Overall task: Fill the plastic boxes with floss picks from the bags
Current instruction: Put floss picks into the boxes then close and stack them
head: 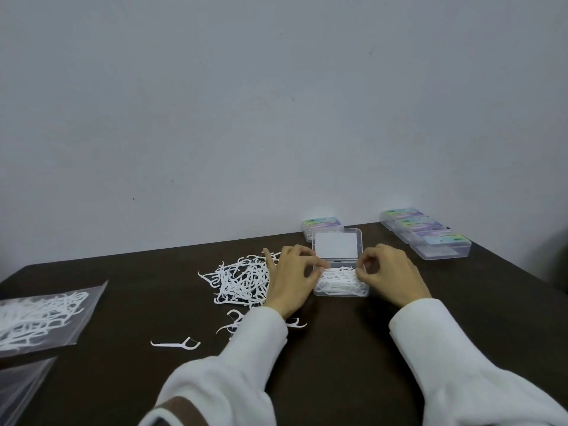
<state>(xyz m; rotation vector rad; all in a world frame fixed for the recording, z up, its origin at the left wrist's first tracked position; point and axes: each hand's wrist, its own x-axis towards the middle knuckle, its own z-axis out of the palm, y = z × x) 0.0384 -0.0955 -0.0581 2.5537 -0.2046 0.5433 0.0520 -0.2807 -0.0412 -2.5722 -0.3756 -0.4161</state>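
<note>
On table (pixel 338 348): one open box (pixel 340 289), four closed boxes (pixel 425 232), two hands.

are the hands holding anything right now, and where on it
Both the left hand and right hand pinch floss picks lying in the open plastic box, at the pile's two ends; the exact part is too small to tell.

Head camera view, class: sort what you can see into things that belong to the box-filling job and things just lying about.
Part of the job:
- open box, with picks inside
- left hand and right hand, fingertips at the box's picks
- loose pile of picks
- bag of picks

Lying about:
- closed labelled boxes
- lone pick
- dark table
</note>
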